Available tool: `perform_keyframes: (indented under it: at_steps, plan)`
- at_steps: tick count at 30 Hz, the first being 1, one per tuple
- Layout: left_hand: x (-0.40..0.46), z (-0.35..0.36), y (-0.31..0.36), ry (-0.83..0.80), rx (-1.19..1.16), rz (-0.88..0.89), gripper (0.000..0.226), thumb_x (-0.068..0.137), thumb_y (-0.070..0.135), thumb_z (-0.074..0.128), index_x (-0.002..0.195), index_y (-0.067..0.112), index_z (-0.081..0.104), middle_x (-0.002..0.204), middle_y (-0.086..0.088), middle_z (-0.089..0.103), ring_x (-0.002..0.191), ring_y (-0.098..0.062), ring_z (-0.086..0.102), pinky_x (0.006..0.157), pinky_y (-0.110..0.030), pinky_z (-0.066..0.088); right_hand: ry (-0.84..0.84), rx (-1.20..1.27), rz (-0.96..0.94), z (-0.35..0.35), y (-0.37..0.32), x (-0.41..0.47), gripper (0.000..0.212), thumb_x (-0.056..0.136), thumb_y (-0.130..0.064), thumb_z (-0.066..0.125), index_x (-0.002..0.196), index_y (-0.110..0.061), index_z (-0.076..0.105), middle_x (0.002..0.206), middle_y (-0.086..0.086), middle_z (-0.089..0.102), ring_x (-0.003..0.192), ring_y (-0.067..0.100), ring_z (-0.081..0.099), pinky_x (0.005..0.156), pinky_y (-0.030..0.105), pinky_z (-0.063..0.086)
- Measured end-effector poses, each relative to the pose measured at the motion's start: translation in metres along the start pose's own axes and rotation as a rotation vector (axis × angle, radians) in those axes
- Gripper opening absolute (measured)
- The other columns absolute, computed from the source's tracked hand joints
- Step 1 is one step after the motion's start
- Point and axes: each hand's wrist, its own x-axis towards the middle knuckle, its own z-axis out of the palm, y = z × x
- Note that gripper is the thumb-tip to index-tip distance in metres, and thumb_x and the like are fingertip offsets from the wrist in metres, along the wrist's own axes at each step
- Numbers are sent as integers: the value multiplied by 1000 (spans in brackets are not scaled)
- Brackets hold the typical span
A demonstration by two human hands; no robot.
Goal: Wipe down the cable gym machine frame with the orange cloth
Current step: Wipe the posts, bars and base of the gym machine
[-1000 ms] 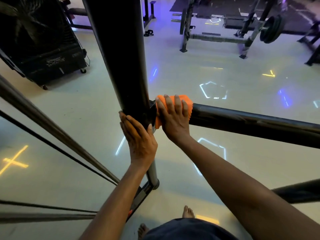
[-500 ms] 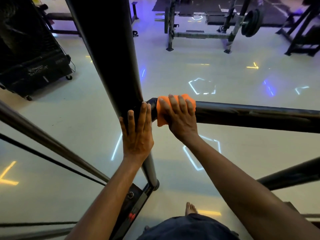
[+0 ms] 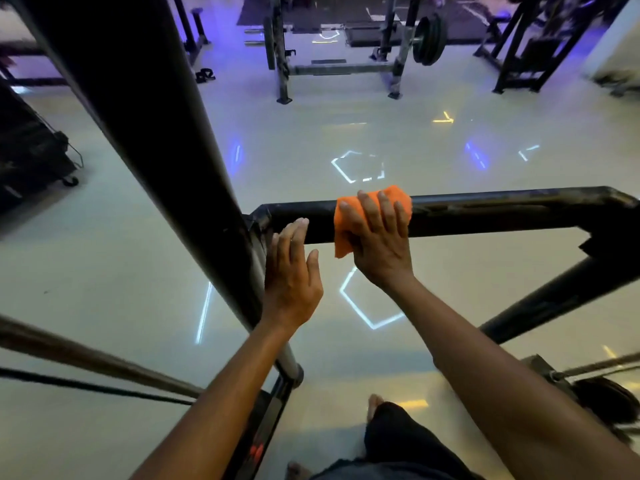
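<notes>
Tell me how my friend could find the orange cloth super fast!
Find the thick black upright post and follow the horizontal black bar that branches off to its right. The orange cloth is draped over that bar under the right hand, the only bright orange thing on the dark frame.

To the right of my right hand (image 3: 379,244) I see the horizontal bar (image 3: 502,213) bare up to its corner joint. On the left, the thick black upright (image 3: 166,143) blocks the way, with my left hand (image 3: 291,278) just beside it. Below the bar is open floor (image 3: 450,271); a diagonal brace (image 3: 554,299) closes off the lower right.
</notes>
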Motion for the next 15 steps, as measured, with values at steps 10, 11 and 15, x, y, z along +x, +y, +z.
perform_keyframes:
  at_steps: [10, 11, 15]
  plan:
    - [66, 24, -34, -92, 290, -41, 43, 111, 32, 43, 147, 13, 54, 150, -8, 58, 154, -37, 38, 128, -54, 20, 10, 76, -91, 8, -6, 15, 67, 98, -31, 63, 163, -32, 47, 166, 2, 45, 157, 39, 36, 126, 67, 19]
    - [65, 24, -36, -94, 318, -22, 44, 112, 31, 42, 151, 14, 51, 152, -5, 56, 156, -34, 35, 130, -53, 18, 20, 48, -84, 6, 11, 10, 69, 96, -28, 64, 163, -34, 47, 167, 3, 45, 157, 39, 36, 127, 68, 17]
    - [66, 25, -32, -93, 301, -60, 43, 112, 28, 38, 152, 19, 52, 153, 0, 57, 156, -30, 36, 131, -51, 18, 50, 77, 47, -2, 25, -7, 55, 105, -38, 58, 160, -32, 52, 168, 7, 44, 157, 45, 34, 125, 73, 15]
